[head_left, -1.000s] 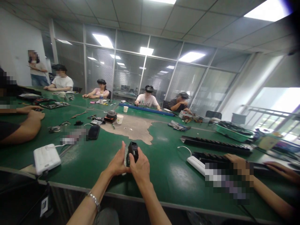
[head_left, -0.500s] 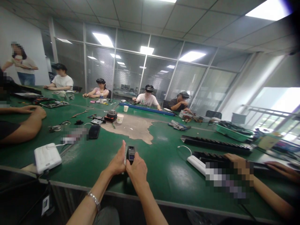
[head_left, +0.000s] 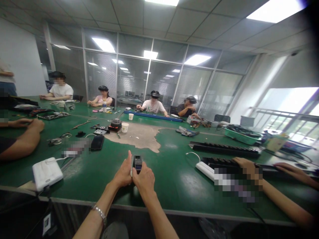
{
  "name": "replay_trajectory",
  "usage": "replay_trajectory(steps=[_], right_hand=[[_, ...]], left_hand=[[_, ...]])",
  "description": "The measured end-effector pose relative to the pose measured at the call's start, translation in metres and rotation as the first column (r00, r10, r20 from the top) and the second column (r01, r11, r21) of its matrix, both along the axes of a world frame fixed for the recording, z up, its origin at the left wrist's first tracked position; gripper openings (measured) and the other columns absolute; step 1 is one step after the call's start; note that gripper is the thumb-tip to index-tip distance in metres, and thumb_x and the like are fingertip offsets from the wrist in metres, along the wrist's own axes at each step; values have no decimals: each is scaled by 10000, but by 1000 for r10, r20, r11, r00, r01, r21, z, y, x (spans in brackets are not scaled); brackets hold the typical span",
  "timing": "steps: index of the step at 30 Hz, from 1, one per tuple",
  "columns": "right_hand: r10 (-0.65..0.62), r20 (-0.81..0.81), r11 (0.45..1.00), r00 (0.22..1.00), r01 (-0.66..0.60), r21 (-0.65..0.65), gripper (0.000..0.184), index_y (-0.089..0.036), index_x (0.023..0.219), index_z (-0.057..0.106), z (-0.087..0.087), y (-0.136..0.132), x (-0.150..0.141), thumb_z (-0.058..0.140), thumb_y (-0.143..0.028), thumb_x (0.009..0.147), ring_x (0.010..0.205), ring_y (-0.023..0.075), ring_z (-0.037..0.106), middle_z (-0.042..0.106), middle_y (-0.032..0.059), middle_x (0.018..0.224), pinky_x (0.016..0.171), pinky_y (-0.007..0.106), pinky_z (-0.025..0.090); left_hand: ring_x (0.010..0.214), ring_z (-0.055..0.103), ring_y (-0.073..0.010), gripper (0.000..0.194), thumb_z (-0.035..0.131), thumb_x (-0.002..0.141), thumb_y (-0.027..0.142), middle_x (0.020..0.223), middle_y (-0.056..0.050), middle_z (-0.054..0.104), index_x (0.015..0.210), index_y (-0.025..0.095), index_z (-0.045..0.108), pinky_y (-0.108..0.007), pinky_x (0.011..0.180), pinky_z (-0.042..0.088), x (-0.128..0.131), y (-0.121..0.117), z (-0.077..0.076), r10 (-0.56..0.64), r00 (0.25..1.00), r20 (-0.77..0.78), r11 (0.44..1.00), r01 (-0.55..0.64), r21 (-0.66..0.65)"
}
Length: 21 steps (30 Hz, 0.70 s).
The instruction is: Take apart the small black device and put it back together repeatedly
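Observation:
Over the green table (head_left: 169, 186), near its front edge, my two hands are close together around a small black box-shaped device (head_left: 138, 161). My left hand (head_left: 124, 172) lies along its left side with fingers pointing forward, and a thin pale edge shows beside the palm. From the right, my right hand (head_left: 145, 177) is closed on the device, its fingers bent around the near end. The device's lower part is hidden by my hands. What the pale edge belongs to, I cannot make out.
To the left are a white adapter box (head_left: 47, 174) and a black phone (head_left: 97, 142). Paper cups (head_left: 125, 127) stand ahead. On the right lie a white power strip (head_left: 205, 171) and black slotted rails (head_left: 224, 149), with a co-worker's hand (head_left: 245, 167) on one. Several people sit around.
The camera view has turned slightly, so the surroundings sit a little further left. My hands keep the same hold on the device.

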State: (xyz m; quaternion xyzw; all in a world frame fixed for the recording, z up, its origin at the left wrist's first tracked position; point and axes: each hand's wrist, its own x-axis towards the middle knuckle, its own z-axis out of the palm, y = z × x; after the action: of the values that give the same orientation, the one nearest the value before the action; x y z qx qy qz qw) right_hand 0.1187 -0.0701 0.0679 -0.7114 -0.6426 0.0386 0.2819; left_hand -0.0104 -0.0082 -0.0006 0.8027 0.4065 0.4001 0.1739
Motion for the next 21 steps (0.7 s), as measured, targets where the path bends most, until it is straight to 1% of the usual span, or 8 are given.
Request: replay_trajectory(steps=[2,4,7,9,11,15,17,21], right_hand=[[-1,-16,1000,1000,2,19,299,-152,1021,575,4,1,0,532,-387,842,812,260,668,691,123,862,704,311,437],[-6,-32,999,999,7,41,296,-158,1015,581,10,2,1,528,-397,848,796,252,670,694,116,855,696,303,432],[-16,-59,996,998,22,88,324,-169,1041,588,22,3,8,510,-430,865,787,240,668,695,103,842,689,288,425],[-19,-70,991,997,28,132,342,-185,1067,591,28,5,18,481,-453,885,796,231,664,695,89,855,689,278,419],[-38,-64,987,997,47,154,367,-192,1112,588,29,6,32,467,-461,894,814,230,658,693,84,879,693,274,417],[-126,-17,985,992,127,120,502,-135,1263,530,11,7,56,506,-452,875,885,257,644,684,128,926,748,294,425],[-137,5,986,991,136,101,529,-114,1291,515,-3,6,63,506,-444,877,897,261,639,678,142,939,773,303,427],[-155,36,985,987,151,87,544,-93,1302,514,-25,2,68,505,-436,879,908,266,630,667,157,966,795,317,428]], left_hand=[[1387,296,-324,1098,623,792,261,1524,-229,219,1456,159,-246,-549,1104,263,0,-1,1,4,1000,13,1000,-4,4],[1390,287,-330,1129,653,779,282,1521,-231,227,1458,160,-240,-563,1113,226,0,-2,1,6,1000,14,1000,-6,20],[1389,282,-348,1265,751,699,356,1515,-224,248,1454,184,-250,-597,1116,162,1,-2,3,10,1000,4,1000,-10,22],[1374,312,-349,1365,811,626,388,1482,-203,327,1445,208,-267,-612,1115,133,2,-4,6,11,1000,-5,1000,-11,-11],[1343,365,-334,1414,840,587,382,1407,-162,445,1437,224,-278,-614,1115,114,3,-6,10,11,1000,-18,999,-12,-53],[1265,447,-320,1405,842,592,376,1308,-134,538,1445,209,-262,-579,1097,185,4,-11,19,30,999,-17,997,-31,-72],[1239,466,-321,1393,837,601,370,1296,-138,549,1447,205,-257,-567,1080,219,4,-13,21,32,999,-16,996,-33,-81],[1226,475,-320,1373,822,622,372,1300,-145,548,1444,195,-263,-556,1073,225,4,-14,22,29,999,-13,995,-31,-93]])
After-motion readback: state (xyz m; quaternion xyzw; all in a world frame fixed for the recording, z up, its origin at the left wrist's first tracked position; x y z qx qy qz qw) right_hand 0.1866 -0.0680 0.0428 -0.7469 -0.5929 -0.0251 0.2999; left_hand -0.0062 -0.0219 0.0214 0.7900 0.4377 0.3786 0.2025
